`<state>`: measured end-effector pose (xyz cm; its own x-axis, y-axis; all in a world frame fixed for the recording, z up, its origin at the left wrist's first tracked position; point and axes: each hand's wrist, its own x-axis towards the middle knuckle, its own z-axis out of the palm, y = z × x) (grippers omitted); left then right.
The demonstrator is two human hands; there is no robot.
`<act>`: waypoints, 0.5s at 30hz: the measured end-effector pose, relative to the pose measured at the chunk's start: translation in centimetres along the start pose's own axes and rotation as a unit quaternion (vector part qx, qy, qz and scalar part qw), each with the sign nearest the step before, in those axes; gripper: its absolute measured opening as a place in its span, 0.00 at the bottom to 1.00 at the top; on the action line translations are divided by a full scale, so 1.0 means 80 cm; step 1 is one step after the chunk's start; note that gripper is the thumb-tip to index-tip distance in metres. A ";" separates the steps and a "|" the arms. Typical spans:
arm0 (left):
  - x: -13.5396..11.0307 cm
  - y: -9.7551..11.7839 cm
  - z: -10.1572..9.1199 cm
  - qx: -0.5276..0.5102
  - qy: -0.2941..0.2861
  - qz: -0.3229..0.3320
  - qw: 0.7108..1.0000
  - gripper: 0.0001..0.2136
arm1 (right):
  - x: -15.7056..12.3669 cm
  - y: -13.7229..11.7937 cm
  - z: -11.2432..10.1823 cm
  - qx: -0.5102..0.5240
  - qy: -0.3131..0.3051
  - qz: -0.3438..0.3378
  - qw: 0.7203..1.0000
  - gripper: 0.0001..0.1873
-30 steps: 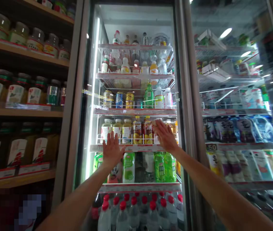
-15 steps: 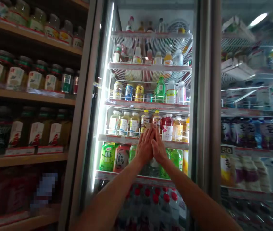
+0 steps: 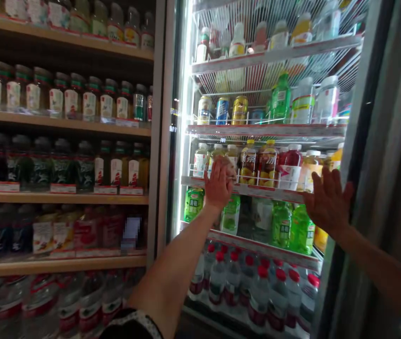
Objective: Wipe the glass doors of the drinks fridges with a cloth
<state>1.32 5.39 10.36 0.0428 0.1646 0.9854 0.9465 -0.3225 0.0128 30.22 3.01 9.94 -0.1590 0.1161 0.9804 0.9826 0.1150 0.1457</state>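
My left hand (image 3: 217, 187) reaches up to the glass door (image 3: 246, 197) of a lit drinks fridge. Under its fingers is a crumpled pale cloth (image 3: 230, 170), which it presses to the glass in front of the bottle shelf. My right hand (image 3: 329, 200) is raised near the door's right side, fingers spread and nothing in it. Whether its palm touches the glass I cannot tell. Behind the glass stand yellow-capped tea bottles (image 3: 248, 162), a red drink bottle (image 3: 290, 167) and green bottles (image 3: 281, 223).
Wooden shelves (image 3: 62, 197) full of bottles and jars stand on the left, beyond the metal door frame (image 3: 160, 141). Red-capped water bottles (image 3: 262, 292) fill the fridge's bottom. A dark door edge (image 3: 366, 117) and metal post rise on the right.
My hands have parted from being together at the middle of the glass; the right moved right, the left stays lower left with the cloth now showing. The view has turned left and come closer.
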 end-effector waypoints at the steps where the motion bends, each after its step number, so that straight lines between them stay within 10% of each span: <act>1: -0.004 0.008 0.001 0.001 -0.004 -0.008 1.000 0.24 | -0.003 -0.005 0.001 0.010 0.002 0.014 1.000 0.32; 7: -0.037 0.046 0.012 -0.011 -0.056 0.216 0.975 0.23 | -0.004 -0.017 0.002 0.081 0.031 0.032 0.996 0.33; 12: -0.040 -0.032 -0.001 0.021 -0.025 0.044 0.998 0.23 | -0.006 -0.018 0.004 0.089 0.019 0.051 0.995 0.33; 15: -0.049 -0.034 0.005 0.029 0.009 0.003 1.000 0.23 | -0.009 -0.020 0.008 0.086 0.024 0.055 0.994 0.32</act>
<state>-1.32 6.00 6.43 0.0437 0.1448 0.9885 0.9630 -0.2693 -0.0031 28.70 3.35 8.92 -0.0423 0.0902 0.9950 0.9622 0.2718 0.0163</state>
